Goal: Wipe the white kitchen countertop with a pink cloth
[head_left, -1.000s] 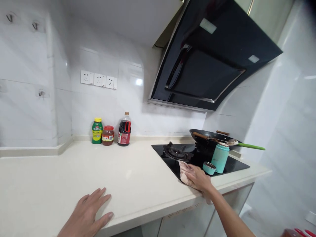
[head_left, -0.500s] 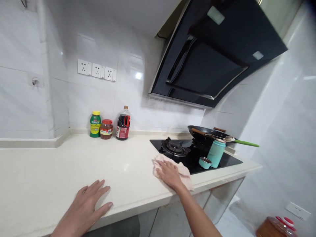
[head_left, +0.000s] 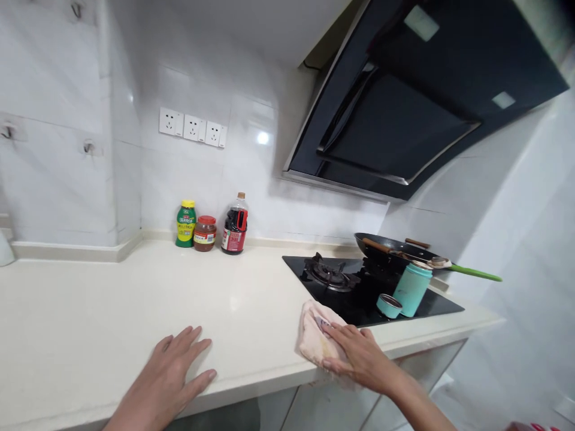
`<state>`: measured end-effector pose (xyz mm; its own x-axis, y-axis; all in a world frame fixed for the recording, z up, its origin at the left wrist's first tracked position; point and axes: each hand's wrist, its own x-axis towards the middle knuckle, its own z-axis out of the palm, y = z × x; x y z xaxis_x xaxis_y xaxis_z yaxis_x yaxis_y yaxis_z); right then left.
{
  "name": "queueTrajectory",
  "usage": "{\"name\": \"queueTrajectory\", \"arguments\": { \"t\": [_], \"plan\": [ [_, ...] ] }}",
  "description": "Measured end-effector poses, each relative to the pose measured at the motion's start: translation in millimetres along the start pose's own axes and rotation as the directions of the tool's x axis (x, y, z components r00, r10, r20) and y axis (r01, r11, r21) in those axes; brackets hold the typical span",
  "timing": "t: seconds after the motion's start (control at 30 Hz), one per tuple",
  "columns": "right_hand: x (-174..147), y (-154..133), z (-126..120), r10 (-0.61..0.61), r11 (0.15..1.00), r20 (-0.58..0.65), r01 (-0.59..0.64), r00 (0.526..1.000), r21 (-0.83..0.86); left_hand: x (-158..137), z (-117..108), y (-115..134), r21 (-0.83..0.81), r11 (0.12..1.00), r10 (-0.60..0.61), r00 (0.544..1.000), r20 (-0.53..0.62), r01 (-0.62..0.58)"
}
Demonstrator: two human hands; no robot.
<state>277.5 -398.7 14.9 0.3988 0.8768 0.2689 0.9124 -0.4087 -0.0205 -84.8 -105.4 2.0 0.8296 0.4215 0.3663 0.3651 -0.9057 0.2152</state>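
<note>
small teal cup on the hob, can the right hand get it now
Probably yes: the teal cup sits near the front of the hob, close to the right hand, nothing standing between, though that hand is on the pink cloth.

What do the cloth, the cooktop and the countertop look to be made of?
Cloth: soft, matte pink textile, judging by its folds; fibre unclear. Cooktop: probably black glass, given its smooth, glossy surface. Countertop: likely stone or composite; smooth cream, faint light reflection.

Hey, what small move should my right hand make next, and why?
Probably slide your right hand and the pale pink cloth leftward: the cloth lies on the counter beside the stove, and only countertop shows between it and your left hand.
</note>
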Motion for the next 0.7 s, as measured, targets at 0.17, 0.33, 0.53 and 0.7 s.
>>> {"name": "queueTrajectory", "arguments": {
  "t": [0.17, 0.33, 0.53, 0.7],
  "plan": [
    [29, -14, 22, -0.028, 1.0, -0.126, 0.028, 0.992, -0.003, -3, 0, 1, 0.037, 0.999, 0.014, 1.0, 0.013, -0.014],
    [90, -13, 42, 0.062, 0.996, -0.095, -0.067, 0.994, -0.051, -5, 6, -1, 0.094, 0.995, 0.042, 0.999, -0.007, -0.041],
    [198, -4, 69, 0.17, 0.984, -0.06, -0.173, 0.984, -0.043, -7, 12, -13, 0.142, 0.978, 0.16, 0.987, -0.029, -0.154],
    [280, -18, 79, 0.314, 0.949, 0.02, -0.314, 0.949, -0.023, -11, 34, -21, 0.247, 0.941, 0.273, 0.95, -0.153, -0.231]
  ]
}}
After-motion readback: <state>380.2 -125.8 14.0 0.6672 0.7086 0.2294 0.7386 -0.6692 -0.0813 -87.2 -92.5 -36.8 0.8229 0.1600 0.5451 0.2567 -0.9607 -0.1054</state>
